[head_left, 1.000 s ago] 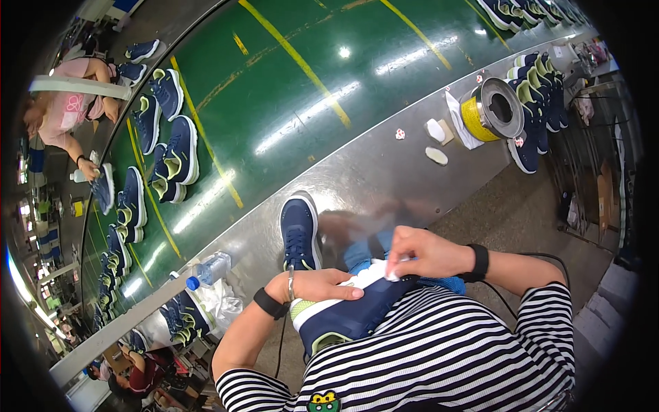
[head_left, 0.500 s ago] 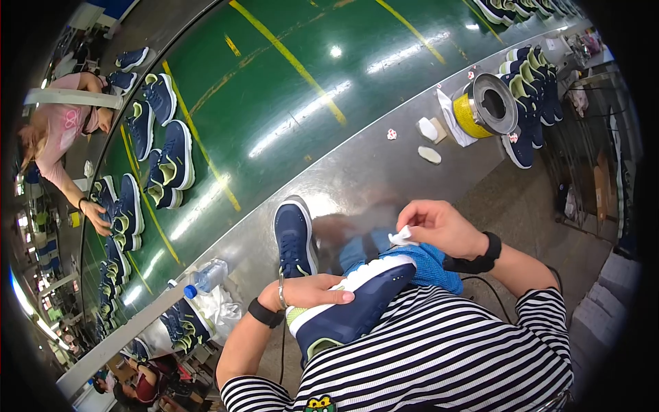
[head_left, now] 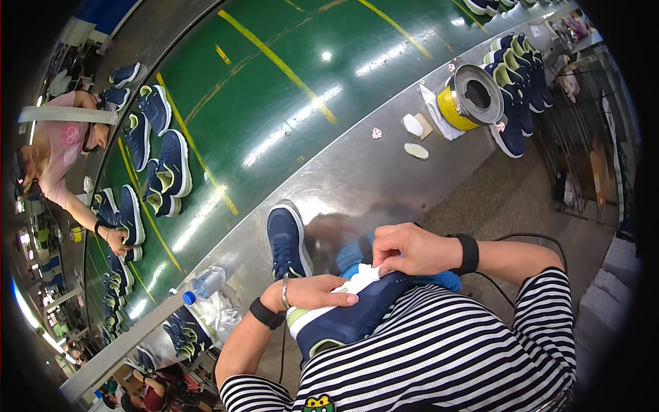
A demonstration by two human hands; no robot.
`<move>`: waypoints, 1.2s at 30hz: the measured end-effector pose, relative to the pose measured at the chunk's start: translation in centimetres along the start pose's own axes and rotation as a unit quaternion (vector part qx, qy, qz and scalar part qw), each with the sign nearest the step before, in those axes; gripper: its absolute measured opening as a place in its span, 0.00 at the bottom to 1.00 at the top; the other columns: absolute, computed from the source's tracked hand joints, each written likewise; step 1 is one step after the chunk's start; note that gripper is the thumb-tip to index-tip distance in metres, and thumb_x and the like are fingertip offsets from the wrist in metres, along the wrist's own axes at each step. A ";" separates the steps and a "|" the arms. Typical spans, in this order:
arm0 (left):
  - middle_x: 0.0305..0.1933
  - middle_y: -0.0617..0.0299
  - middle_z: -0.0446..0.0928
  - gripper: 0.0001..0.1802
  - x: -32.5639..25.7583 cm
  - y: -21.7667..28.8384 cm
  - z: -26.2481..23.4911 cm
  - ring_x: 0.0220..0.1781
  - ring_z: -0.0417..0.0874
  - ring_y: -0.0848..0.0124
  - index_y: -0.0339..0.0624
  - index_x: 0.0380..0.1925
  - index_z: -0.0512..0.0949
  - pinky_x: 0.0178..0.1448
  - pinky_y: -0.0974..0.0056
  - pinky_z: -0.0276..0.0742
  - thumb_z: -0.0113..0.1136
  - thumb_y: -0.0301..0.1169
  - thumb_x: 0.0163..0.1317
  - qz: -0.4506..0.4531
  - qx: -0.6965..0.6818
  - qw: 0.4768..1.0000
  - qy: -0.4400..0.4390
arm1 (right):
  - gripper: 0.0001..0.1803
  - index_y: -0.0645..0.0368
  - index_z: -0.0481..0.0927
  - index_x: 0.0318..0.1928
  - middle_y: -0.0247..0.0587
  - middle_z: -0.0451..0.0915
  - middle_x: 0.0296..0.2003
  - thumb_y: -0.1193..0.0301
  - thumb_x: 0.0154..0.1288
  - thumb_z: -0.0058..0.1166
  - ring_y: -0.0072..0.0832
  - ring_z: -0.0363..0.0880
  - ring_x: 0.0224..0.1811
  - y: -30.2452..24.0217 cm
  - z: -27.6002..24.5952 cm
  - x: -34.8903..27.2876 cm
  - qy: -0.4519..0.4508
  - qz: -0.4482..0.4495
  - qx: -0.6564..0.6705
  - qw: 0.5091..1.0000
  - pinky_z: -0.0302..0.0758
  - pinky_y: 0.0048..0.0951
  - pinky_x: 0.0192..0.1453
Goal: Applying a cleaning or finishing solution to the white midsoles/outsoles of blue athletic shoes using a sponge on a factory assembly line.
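Navy shoe (head_left: pixel 364 319) lay slantwise between two hands

The shoe was held before the person's striped shirt (head_left: pixel 446 336), its white sole edge uppermost. Its long axis ran from the heel at lower left to the toe at upper right. The left hand (head_left: pixel 312 292) was clamped around the rear half, thumb along the sole edge. The right hand (head_left: pixel 412 248), nearer the toe, had thumb and forefinger together on a white wad (head_left: pixel 365 275), which seemed to touch the sole edge; the shoe lay below and left of those fingertips. Just beyond the left hand, a second navy shoe (head_left: pixel 287 240) rested on the metal bench (head_left: pixel 343 185). Farther out, a yellow-banded tin (head_left: pixel 453 110) stood right, a plastic bottle (head_left: pixel 209 280) left. Across the green belt (head_left: pixel 274 117), a co-worker's hand (head_left: pixel 118 240) reached to other shoes (head_left: pixel 129 216).
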State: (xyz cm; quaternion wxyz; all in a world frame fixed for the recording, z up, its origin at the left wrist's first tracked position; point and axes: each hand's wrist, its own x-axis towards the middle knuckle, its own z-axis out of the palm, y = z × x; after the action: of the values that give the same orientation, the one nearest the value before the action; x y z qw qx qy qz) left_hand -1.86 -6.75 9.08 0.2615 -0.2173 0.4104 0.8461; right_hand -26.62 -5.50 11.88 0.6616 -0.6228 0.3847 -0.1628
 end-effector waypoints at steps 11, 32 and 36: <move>0.45 0.56 0.75 0.32 -0.2 -0.2 0.7 0.45 0.74 0.73 0.31 0.52 0.67 0.51 0.70 0.69 0.50 0.50 0.60 0.022 -0.004 0.999 0.024 | 0.06 0.62 0.74 0.26 0.36 0.69 0.25 0.76 0.49 0.59 0.23 0.70 0.25 1.8 -0.9 -2.8 0.052 0.030 0.020 0.998 0.68 0.23 0.32; 0.47 0.55 0.73 0.32 0.2 0.9 0.5 0.47 0.73 0.72 0.30 0.55 0.63 0.51 0.69 0.69 0.49 0.48 0.62 0.010 0.080 0.997 -0.002 | 0.07 0.56 0.77 0.29 0.35 0.67 0.25 0.68 0.52 0.58 0.23 0.67 0.28 0.9 0.6 -1.2 -0.045 0.048 0.027 0.997 0.68 0.24 0.35; 0.49 0.54 0.72 0.33 0.0 0.9 0.5 0.49 0.72 0.72 0.30 0.56 0.61 0.53 0.68 0.68 0.49 0.48 0.62 0.022 0.051 0.998 -0.002 | 0.05 0.59 0.76 0.31 0.41 0.73 0.34 0.71 0.55 0.56 0.26 0.72 0.36 1.7 -0.1 -1.9 -0.042 0.031 0.112 0.992 0.71 0.24 0.43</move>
State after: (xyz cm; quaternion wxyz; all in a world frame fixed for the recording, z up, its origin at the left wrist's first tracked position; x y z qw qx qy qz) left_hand -2.51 -6.81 9.83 0.2544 -0.1928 0.4576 0.8299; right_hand -28.36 -3.90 10.87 0.7470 -0.5392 0.3552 -0.1584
